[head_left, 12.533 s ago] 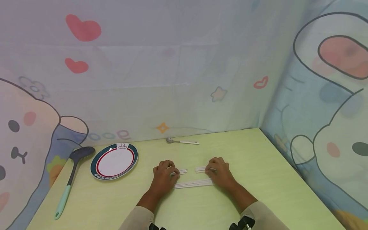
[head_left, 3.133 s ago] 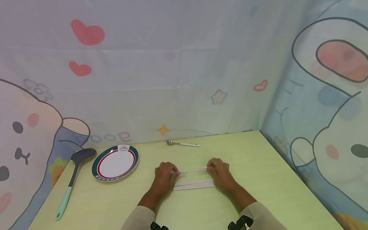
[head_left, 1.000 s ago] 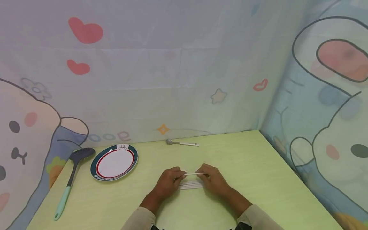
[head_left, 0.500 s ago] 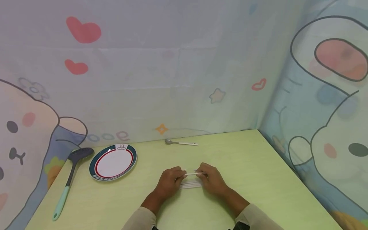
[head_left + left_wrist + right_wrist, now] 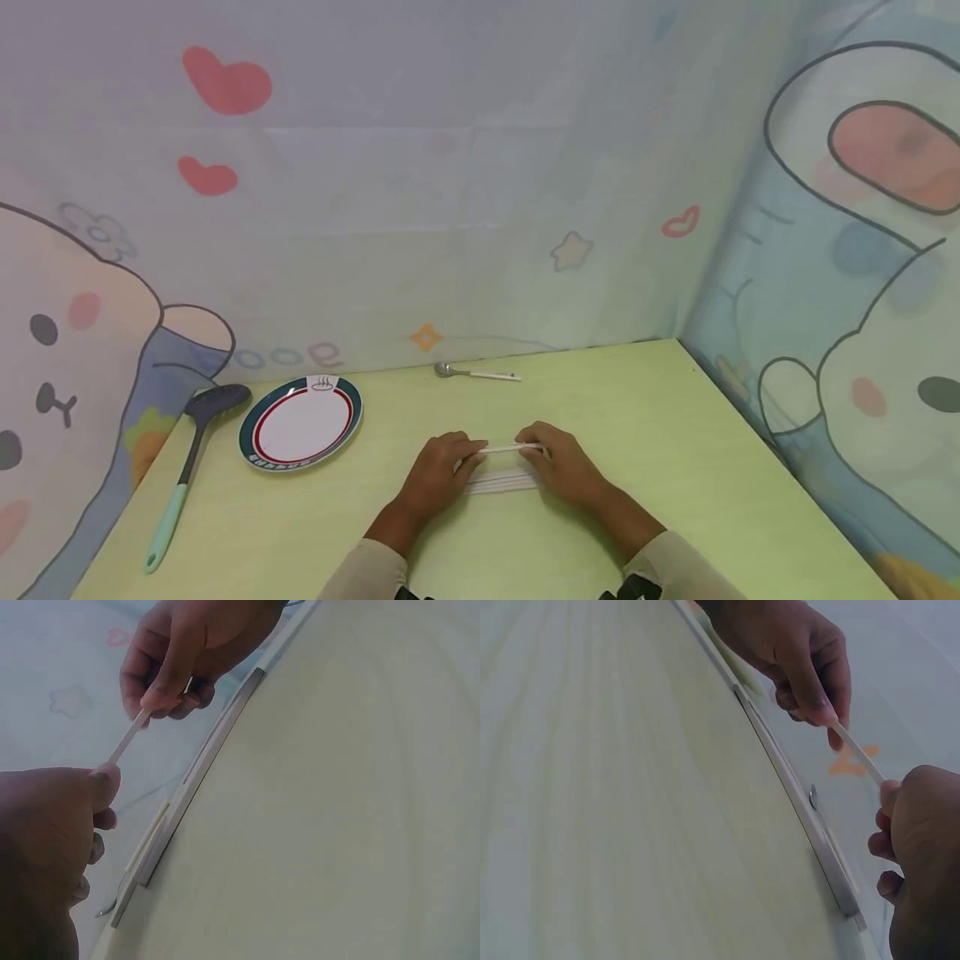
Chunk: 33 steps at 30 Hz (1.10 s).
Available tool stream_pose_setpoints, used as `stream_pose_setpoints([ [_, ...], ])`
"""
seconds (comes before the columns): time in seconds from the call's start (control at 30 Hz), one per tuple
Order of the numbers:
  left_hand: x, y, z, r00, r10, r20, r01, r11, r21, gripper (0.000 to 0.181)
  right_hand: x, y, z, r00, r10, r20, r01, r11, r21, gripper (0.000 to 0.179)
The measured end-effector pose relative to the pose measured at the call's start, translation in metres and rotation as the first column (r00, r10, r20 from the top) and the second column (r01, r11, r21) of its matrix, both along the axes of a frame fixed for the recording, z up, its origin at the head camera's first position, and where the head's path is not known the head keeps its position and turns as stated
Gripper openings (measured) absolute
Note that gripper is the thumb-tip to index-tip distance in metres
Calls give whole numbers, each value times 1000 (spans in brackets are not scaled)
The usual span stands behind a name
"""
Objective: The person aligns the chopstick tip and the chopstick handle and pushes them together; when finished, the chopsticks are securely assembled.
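A thin white stick (image 5: 501, 448) is stretched level between both hands, raised above the table. My left hand (image 5: 437, 471) pinches its left end between thumb and finger. At the other end, my right hand (image 5: 561, 467) pinches it the same way. Both wrist views show the stick (image 5: 129, 736) straight, with a short length bare between the fingertips. Closer to the person, a row of white sticks (image 5: 498, 483) lies side by side on the table; the hands cover its ends. The right wrist view has these sticks (image 5: 780, 776) edge-on below the hands.
A white plate (image 5: 264, 457) with a dark green rim lies at the left. Beside it is a slotted turner (image 5: 180, 492) with a mint handle. A small spoon (image 5: 480, 374) lies near the back wall. Printed cloth (image 5: 480, 192) covers the walls around the yellow table (image 5: 675, 467).
About three seconds ago the hands were farther apart, low over short white pieces behind the row. They have since come together and raised one stick; over the last second they barely move.
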<state>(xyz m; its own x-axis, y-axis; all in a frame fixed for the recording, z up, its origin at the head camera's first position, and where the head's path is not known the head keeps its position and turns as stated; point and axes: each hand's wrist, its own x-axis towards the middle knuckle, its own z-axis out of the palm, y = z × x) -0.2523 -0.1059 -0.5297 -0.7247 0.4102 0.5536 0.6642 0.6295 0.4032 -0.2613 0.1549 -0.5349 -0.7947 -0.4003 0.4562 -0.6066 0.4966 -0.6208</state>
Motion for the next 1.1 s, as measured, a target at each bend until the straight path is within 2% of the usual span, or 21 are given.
stream_pose_setpoints([
  [0.1, -2, -5, -4, 1000, -12, -6, 12, 1000, 18, 19, -1, 6, -1, 999, -45, -11, 45, 999, -12, 7],
  [0.3, -4, -8, -8, 998, -39, -46, 41, 998, 55, 15, -3, 17, -6, 996, -83, -21, 83, 997, 3, 13],
  [0.4, -3, -7, -8, 999, -17, -46, 19, 999, 49, 12, -5, 20, -11, 994, -100, -46, 99, 995, -17, 13],
  [0.6, 1, -4, -10, 999, 34, -16, -33, 998, 48, 5, -8, 27, -20, 983, -54, -176, 53, 999, -14, 10],
  [0.67, 2, -4, -11, 999, 42, -1, -42, 998, 50, 5, -8, 28, -22, 985, -61, -160, 62, 998, 0, 11],
  [0.87, -1, -4, -13, 997, 44, 61, -45, 999, 29, 6, -3, 28, -18, 994, -111, -7, 111, 993, 45, 6],
  [1.1, 0, -4, -11, 992, 36, 121, -41, 998, 41, 5, -3, 27, -18, 991, -132, 10, 131, 990, 53, 13],
])
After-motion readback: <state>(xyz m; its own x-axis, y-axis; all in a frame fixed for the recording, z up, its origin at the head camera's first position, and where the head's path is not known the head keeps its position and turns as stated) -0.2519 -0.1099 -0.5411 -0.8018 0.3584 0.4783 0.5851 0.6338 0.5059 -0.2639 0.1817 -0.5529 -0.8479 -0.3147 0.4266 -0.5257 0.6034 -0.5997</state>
